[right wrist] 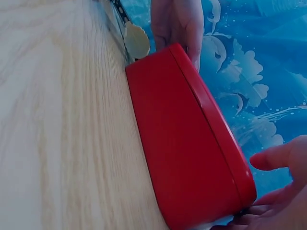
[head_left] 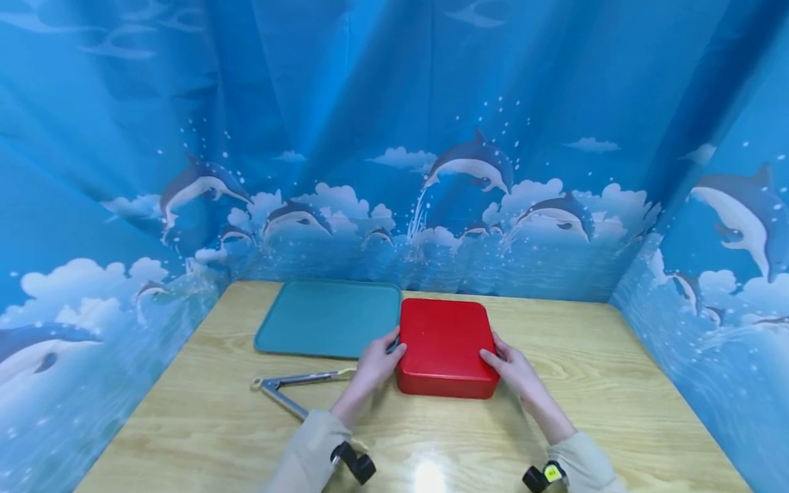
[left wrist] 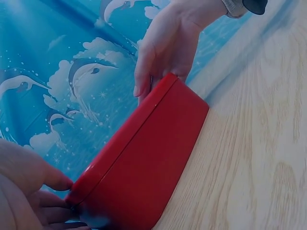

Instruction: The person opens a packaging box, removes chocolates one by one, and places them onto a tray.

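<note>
A red lidded box (head_left: pixel 445 339) with rounded corners stands on the wooden table, its lid on top. My left hand (head_left: pixel 377 361) holds its left side, thumb at the lid's edge and fingers along the wall. On the opposite side my right hand (head_left: pixel 516 370) grips it the same way, its thumb over the lid's rim. In the right wrist view a thin dark seam runs between the lid (right wrist: pixel 216 112) and the body (right wrist: pixel 175 143). The left wrist view shows the box's front wall (left wrist: pixel 148 148) low on the table, with fingers of both hands at its ends.
A teal tray (head_left: pixel 329 318) lies at the back left, close beside the box. Metal tongs (head_left: pixel 302 378) with pale tips lie spread in front of the tray, partly under the left forearm. A dolphin-print curtain (head_left: pixel 345 171) encloses the table's back and sides.
</note>
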Demonstrator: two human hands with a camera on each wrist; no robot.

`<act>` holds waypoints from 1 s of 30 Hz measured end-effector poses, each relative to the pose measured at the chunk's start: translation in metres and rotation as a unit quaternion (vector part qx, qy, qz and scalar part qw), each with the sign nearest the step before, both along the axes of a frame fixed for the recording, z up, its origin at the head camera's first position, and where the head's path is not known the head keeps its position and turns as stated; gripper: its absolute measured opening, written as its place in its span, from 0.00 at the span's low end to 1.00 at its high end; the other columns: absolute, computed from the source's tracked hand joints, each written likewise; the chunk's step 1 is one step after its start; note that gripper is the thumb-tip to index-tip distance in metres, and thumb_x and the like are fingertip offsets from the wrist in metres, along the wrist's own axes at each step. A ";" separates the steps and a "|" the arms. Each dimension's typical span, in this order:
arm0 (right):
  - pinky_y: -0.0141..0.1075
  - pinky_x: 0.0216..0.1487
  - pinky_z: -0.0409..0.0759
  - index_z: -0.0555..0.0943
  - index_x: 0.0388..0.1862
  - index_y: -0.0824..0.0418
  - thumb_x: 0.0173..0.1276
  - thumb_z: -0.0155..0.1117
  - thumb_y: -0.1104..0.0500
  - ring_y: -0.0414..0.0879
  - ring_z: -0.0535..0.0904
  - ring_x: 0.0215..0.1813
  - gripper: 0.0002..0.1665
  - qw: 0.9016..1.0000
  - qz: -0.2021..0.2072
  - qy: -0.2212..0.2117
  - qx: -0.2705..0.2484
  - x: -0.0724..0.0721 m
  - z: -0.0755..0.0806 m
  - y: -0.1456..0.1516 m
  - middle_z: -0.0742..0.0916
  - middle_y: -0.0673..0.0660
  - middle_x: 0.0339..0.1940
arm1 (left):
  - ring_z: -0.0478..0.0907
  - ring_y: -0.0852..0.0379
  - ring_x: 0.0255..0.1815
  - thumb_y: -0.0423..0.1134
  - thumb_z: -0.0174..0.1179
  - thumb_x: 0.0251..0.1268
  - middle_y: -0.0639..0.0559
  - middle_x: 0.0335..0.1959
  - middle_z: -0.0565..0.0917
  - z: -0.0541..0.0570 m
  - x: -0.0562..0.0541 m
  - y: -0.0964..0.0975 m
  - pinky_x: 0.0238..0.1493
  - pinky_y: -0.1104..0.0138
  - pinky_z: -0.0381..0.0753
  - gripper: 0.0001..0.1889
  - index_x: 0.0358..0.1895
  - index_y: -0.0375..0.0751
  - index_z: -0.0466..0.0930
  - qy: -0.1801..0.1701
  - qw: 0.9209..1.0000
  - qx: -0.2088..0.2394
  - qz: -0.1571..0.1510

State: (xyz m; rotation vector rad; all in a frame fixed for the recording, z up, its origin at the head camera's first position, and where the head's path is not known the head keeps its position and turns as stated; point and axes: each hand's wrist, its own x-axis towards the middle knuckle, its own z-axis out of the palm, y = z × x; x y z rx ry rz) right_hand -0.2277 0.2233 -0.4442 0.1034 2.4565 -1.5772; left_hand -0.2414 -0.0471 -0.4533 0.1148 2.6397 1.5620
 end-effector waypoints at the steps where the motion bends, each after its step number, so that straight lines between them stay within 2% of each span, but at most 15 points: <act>1: 0.57 0.73 0.65 0.46 0.83 0.67 0.78 0.58 0.53 0.69 0.54 0.78 0.47 1.000 -0.001 -0.002 -0.004 0.001 0.000 -0.001 0.57 0.72 0.80 | 0.67 0.34 0.72 0.37 0.58 0.75 0.35 0.71 0.72 0.000 0.000 0.001 0.66 0.47 0.73 0.29 0.75 0.35 0.65 0.003 1.000 -0.001 0.002; 8: 0.56 0.75 0.61 0.45 0.83 0.67 0.78 0.58 0.53 0.68 0.48 0.81 0.47 0.999 -0.004 0.004 -0.032 0.003 0.000 -0.003 0.53 0.70 0.82 | 0.68 0.34 0.72 0.35 0.57 0.74 0.33 0.69 0.74 -0.001 0.005 0.003 0.68 0.46 0.70 0.28 0.74 0.32 0.67 0.024 1.000 0.003 0.010; 17: 0.54 0.76 0.59 0.43 0.83 0.66 0.78 0.56 0.56 0.66 0.45 0.82 0.46 0.997 -0.017 0.003 -0.071 0.004 0.001 -0.003 0.51 0.67 0.84 | 0.70 0.35 0.70 0.35 0.57 0.73 0.33 0.68 0.75 -0.002 0.005 0.005 0.69 0.47 0.69 0.27 0.72 0.31 0.69 0.041 0.999 0.003 0.012; 24: 0.51 0.78 0.55 0.43 0.83 0.67 0.79 0.53 0.60 0.63 0.45 0.83 0.44 0.994 -0.032 0.010 -0.102 0.002 0.003 -0.005 0.50 0.65 0.84 | 0.72 0.38 0.69 0.33 0.57 0.74 0.33 0.69 0.74 -0.001 0.002 0.005 0.68 0.50 0.71 0.27 0.73 0.31 0.67 0.018 0.999 0.036 0.019; 30: 0.51 0.78 0.54 0.42 0.82 0.68 0.80 0.53 0.61 0.63 0.44 0.83 0.43 0.993 -0.032 0.010 -0.112 0.002 0.005 -0.006 0.49 0.66 0.84 | 0.72 0.40 0.70 0.29 0.57 0.73 0.35 0.69 0.74 0.002 0.001 0.006 0.69 0.52 0.70 0.27 0.73 0.32 0.68 0.023 0.998 0.059 0.030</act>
